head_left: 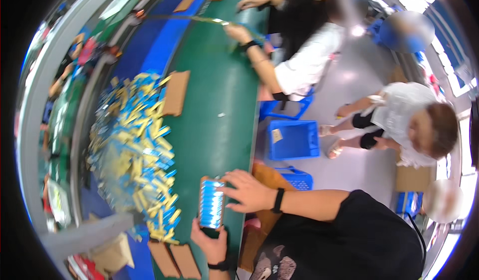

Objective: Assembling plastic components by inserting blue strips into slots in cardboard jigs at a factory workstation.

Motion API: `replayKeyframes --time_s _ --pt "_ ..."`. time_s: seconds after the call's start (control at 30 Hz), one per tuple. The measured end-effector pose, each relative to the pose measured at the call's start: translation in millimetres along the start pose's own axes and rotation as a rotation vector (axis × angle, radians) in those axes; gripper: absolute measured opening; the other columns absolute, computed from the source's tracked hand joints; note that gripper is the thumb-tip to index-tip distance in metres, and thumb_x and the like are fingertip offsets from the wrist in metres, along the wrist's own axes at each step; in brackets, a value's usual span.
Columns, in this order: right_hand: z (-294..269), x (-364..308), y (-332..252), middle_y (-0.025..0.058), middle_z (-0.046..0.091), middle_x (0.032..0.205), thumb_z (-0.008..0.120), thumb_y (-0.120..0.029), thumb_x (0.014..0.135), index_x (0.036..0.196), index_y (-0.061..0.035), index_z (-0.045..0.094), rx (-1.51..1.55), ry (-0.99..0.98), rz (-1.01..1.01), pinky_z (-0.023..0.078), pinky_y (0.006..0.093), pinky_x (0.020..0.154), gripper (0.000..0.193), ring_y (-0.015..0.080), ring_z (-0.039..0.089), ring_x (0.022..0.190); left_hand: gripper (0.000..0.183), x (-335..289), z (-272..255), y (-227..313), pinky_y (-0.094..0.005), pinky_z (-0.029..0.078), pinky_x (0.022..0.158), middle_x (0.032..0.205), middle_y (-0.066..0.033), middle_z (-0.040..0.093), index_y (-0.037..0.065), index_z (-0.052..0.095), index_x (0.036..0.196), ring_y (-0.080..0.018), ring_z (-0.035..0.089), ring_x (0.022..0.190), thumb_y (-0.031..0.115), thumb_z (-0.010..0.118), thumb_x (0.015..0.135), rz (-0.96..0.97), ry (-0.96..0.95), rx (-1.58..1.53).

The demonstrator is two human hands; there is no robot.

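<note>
A small open cardboard box [211, 203] stands on the green work surface, filled with a neat row of shiny blue packets. My left hand [209, 241] grips its near end, thumb on one side and fingers on the other. Across the box's right side lies my right hand [247, 191], fingers stretched out and spread, their tips at the edge of the packets. Left of the box spreads a big heap of thin blue and yellow packets [144, 160]. Two flat brown cardboard pieces [184, 261] lie close to my left hand.
Another cardboard piece [176, 93] rests by the heap. A grey metal bar [95, 234] crosses at the lower left. Blue plastic crates [293, 147] stand on the floor to the right. A co-worker's hand [239, 32] reaches over the green belt [209, 115] farther up; another person sits at right.
</note>
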State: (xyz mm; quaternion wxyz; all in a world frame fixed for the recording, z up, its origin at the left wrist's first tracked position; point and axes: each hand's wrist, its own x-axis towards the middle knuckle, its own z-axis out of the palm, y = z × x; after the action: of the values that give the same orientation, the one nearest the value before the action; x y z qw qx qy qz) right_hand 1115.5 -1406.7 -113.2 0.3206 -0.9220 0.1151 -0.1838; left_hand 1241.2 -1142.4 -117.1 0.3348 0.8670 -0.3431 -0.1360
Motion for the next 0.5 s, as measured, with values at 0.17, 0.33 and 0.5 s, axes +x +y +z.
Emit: replayKeyframes --time_s 0.17,0.33,0.5 --pt "-14.5 2.9 8.2 0.0241 0.057 0.142 0.083 -0.043 0.091 0.157 -0.017 0.059 -0.145 -0.09 -0.044 0.044 0.0608 0.116 0.075 0.0451 0.056 0.134 0.107 15.4 1.0 8.3 -0.0531 0.042 0.116 0.143 -0.0197 0.061 -0.003 0.04 0.163 -0.0392 0.055 0.129 0.011 0.096 0.072 0.035 -0.058 0.013" --pt "-10.3 14.3 13.2 0.0239 0.058 0.137 0.083 -0.045 0.091 0.157 -0.0178 0.06 -0.189 -0.165 -0.142 0.046 0.058 0.114 0.076 0.0437 0.058 0.129 0.107 8.4 -2.3 1.6 -0.0546 0.042 0.116 0.142 -0.0205 0.061 -0.004 0.041 0.162 -0.0409 0.054 0.13 0.014 0.097 0.073 0.013 -0.01 -0.002" --pt "-6.7 26.6 31.9 0.02 0.06 0.132 0.083 -0.048 0.09 0.155 -0.018 0.062 -0.231 -0.185 -0.271 0.047 0.0536 0.108 0.075 0.0394 0.059 0.121 0.105 5.1 0.7 -2.7 -0.056 0.041 0.117 0.142 -0.0222 0.061 -0.004 0.043 0.161 -0.0435 0.052 0.134 0.016 0.097 0.074 -0.029 0.026 -0.043"
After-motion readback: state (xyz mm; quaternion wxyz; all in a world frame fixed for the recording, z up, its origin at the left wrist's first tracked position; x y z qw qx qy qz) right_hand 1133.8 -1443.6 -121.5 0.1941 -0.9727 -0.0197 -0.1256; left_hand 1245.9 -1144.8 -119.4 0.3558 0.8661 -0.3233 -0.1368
